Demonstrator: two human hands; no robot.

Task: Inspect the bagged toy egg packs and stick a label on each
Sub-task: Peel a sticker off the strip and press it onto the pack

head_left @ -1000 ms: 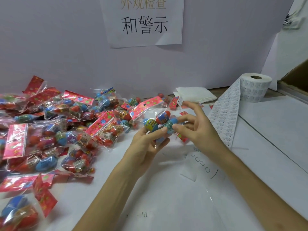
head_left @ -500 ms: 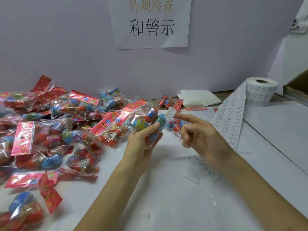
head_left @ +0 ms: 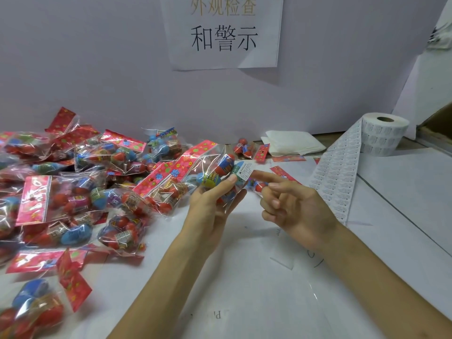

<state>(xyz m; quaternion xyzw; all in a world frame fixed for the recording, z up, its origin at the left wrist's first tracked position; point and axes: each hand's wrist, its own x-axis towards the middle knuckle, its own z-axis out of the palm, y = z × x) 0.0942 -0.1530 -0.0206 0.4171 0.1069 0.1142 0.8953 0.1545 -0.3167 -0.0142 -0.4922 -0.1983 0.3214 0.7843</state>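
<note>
Labelling is the step in hand: the left hand (head_left: 210,206) grips one egg pack (head_left: 216,171) above the tabletop's middle. The right hand (head_left: 293,206), its other fingers curled and empty, sets a white label (head_left: 244,171) on the bag with a straight forefinger. Next, I judge, it needs pressing flat on the crinkly film.

A printed paper sign (head_left: 223,33) hung on the pale lilac wall (head_left: 97,57) above a white-topped table (head_left: 403,192).
</note>
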